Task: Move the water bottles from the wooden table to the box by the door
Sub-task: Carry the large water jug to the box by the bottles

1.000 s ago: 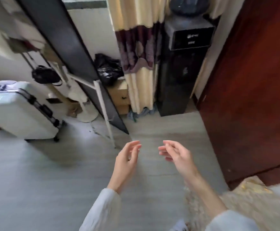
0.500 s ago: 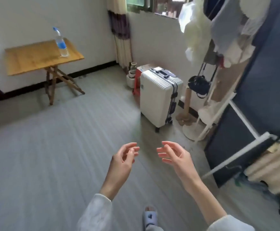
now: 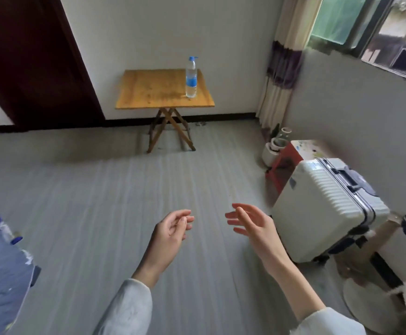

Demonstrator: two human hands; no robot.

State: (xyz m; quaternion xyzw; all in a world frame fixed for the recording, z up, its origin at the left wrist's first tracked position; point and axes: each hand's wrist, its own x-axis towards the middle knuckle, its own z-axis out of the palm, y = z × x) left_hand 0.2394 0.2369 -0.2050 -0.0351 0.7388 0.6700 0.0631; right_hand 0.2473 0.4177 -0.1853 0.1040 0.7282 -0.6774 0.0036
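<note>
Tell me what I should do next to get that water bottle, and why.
Probably walk forward across the bare floor to the wooden table. Both the left hand and the right hand are open and empty, and the water bottle stands upright near the table's right edge, well beyond reach.

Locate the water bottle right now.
Head view: the water bottle stands upright near the right edge of the wooden table, against the far wall, between the dark door and the curtain.

one water bottle (image 3: 191,78) upright on wooden table (image 3: 149,93), near its right front corner; clear plastic, blue cap and label. table is a folding type with crossed legs, against wall
</note>
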